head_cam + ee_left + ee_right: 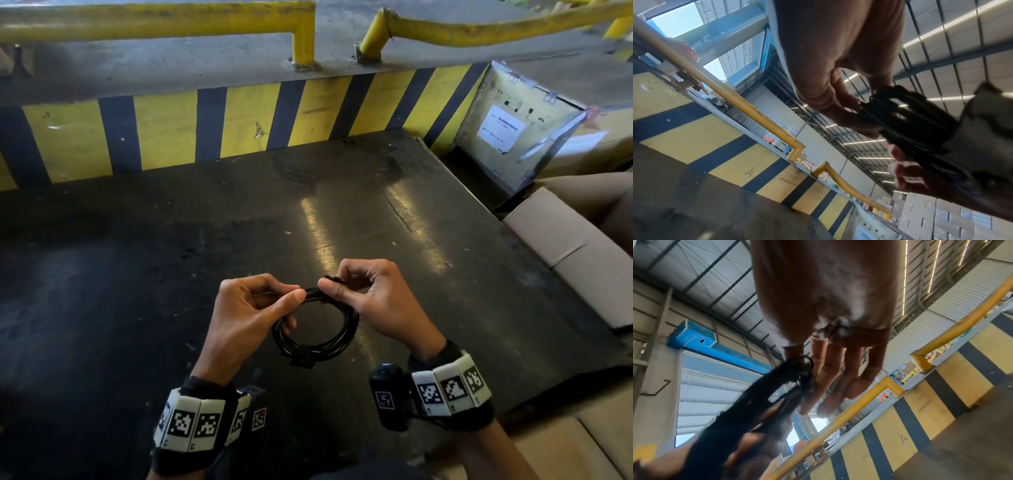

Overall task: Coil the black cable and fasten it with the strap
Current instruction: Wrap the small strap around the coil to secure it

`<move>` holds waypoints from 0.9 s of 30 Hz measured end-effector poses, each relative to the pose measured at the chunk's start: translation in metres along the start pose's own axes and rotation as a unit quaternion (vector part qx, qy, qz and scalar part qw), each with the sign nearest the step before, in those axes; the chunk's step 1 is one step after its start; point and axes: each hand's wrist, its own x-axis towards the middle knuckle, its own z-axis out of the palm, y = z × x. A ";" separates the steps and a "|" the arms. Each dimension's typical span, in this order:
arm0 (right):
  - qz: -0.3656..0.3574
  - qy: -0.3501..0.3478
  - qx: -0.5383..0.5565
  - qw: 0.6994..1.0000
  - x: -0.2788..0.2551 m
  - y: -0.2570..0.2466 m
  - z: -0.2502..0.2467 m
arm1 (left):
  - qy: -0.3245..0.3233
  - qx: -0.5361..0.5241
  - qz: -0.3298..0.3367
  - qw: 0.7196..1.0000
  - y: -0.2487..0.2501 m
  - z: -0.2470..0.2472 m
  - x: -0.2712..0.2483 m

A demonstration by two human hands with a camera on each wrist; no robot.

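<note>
Both hands up over the dark floor (137,308), and the cable (317,329) hangs between them as a round coil, clear of the ground. Left hand (250,315) pinches the top of the coil, thumb against fingertips, while the right hand (370,294) pinches right beside it at the top, curled on a small black strap (334,279) end. Behind them, the striped wall (239,123), 2 yellow rails (301,31) and boxes (582,246) to the right.
</note>
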 end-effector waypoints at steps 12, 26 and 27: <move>0.034 0.164 -0.022 0.986 0.008 0.046 0.022 | -0.018 0.134 -0.104 0.985 -0.047 -0.005 0.006; 0.237 -0.007 -0.072 0.969 0.043 0.152 0.090 | -0.029 0.281 -0.362 0.888 -0.160 -0.029 0.018; 0.238 -0.021 -0.096 0.966 0.050 0.160 0.096 | -0.033 0.292 -0.372 0.881 -0.168 -0.031 0.022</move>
